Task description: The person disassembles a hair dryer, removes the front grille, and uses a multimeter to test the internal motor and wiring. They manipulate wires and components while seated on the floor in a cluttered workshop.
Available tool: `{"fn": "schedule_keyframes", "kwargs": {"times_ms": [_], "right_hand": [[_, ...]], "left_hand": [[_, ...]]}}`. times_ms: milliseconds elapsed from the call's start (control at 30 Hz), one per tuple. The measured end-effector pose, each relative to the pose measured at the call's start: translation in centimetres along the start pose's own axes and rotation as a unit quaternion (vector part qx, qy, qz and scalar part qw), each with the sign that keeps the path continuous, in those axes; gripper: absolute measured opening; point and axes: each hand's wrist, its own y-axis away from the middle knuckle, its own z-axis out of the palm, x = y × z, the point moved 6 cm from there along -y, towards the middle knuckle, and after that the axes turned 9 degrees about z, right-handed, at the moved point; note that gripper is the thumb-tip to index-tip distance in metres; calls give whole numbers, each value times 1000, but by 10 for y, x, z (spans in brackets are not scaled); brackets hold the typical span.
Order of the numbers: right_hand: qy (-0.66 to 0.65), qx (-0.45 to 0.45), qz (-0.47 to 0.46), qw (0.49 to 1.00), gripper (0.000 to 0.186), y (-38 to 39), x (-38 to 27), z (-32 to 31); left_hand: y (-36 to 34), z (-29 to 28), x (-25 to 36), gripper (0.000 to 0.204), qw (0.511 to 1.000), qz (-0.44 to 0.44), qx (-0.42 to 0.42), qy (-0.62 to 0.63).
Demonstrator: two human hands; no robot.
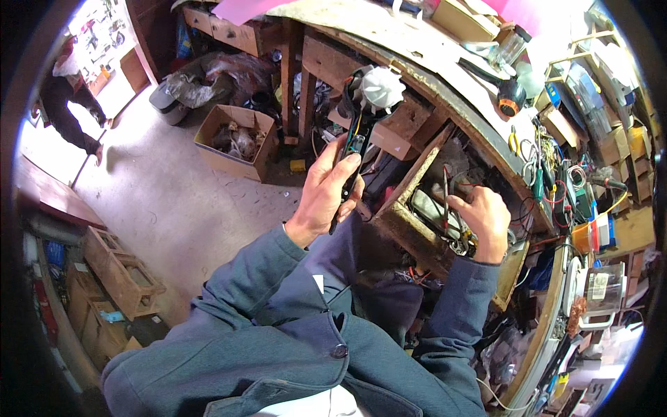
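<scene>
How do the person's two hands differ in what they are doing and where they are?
The left hand is raised in open air, gripping a small black handheld fan with a white fan head; the right hand sits lower, reaching into an open wooden drawer among tools. The left hand's fingers wrap a slim handle, whereas what the right hand's fingers grasp is hard to tell. Both are bare, with blue-grey sleeves.

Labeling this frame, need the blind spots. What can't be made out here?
Head view only:
- Small handheld fan: the left hand wraps its black handle, covering the lower part.
- Open wooden drawer: what the right hand grips is too small and cluttered to tell.
- Workbench: far end cut off by the frame's rim.
</scene>
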Motion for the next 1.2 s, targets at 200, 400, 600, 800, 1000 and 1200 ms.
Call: {"fn": "schedule_keyframes", "kwargs": {"times_ms": [200,400,600,800,1000,1200], "right_hand": [[-251,104,-62,960,37,33,-51,-31],[-666,-256,-170,679,25,44,-124,15],[-767,-331,-104,539,12,54,-139,25],[-774,-340,-88,527,10,47,-134,38],[-755,-376,-71,532,9,46,-138,45],[-772,-389,-62,499,10,51,-143,45]], "left_hand": [[2,6,-7,53,1000,-5,-24,-16],[11,15,-10,53,998,-4,-58,-38],[16,17,-12,53,996,22,-60,-56],[20,20,-13,59,997,-1,-72,-38],[21,16,-15,56,997,10,-38,-62],[22,13,-19,55,996,12,-50,-66]]}}
